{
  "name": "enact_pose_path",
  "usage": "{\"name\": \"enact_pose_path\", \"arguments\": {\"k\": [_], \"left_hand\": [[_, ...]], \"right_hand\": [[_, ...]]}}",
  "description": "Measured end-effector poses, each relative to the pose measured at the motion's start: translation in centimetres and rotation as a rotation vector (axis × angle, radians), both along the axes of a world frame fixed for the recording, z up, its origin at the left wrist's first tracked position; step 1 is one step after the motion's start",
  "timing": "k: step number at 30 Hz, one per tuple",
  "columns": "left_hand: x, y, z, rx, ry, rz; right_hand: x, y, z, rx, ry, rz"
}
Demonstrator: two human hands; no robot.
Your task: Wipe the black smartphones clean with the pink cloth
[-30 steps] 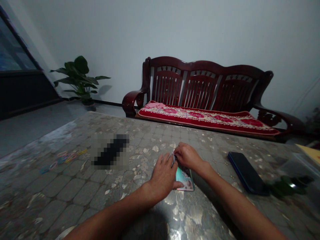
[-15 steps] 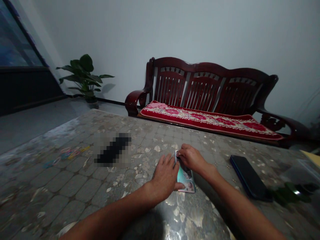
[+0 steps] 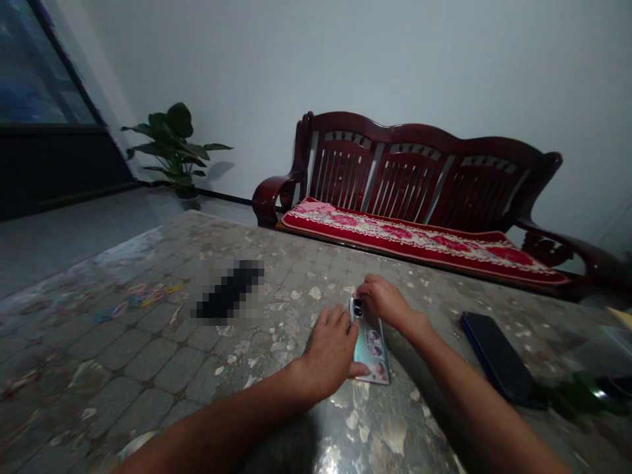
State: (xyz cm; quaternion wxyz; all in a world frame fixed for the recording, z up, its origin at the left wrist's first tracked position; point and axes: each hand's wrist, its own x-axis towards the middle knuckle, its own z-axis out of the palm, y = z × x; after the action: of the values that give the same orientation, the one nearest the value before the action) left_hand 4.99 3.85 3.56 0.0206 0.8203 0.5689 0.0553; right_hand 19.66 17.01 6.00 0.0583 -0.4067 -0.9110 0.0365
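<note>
A phone [image 3: 366, 337] lies back up on the table, its back pale teal with a camera block at the top and small picture stickers lower down. My left hand [image 3: 332, 349] rests flat along its left side, fingers stretched out and the thumb lying over the lower left part. At the top end, my right hand [image 3: 382, 297] has its fingers bunched against the phone's upper edge beside the camera. Its fingertips are partly hidden, so what exactly they pinch there is unclear.
To the right lies a second, dark phone [image 3: 501, 359], beside a blurred green item [image 3: 575, 395]. Colourful rubber bands [image 3: 143, 296] and a pixelated black object [image 3: 230, 293] are on the left. Beyond the patterned table [image 3: 168, 336] stand a wooden bench [image 3: 395, 171] and a potted plant [image 3: 172, 141].
My right hand has shifted slightly up toward the phone's top edge, leaving the camera block and stickers more exposed. My left hand keeps its place on the phone. The view has turned a little.
</note>
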Motion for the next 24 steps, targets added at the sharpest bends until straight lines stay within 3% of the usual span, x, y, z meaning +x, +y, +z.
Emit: {"name": "enact_pose_path", "arguments": {"k": [11,19,24], "left_hand": [[0.1,0.1,-0.2,-0.001,0.017,0.007],[0.1,0.0,0.0,-0.039,0.015,0.005],[0.1,0.0,0.2,-0.043,0.016,0.008]], "right_hand": [[-1.7,0.1,1.2,0.001,-0.143,0.262],[-1.1,0.2,2.2,0.03,-0.203,0.205],[-1.2,0.2,2.2,-0.002,-0.207,0.259]]}}
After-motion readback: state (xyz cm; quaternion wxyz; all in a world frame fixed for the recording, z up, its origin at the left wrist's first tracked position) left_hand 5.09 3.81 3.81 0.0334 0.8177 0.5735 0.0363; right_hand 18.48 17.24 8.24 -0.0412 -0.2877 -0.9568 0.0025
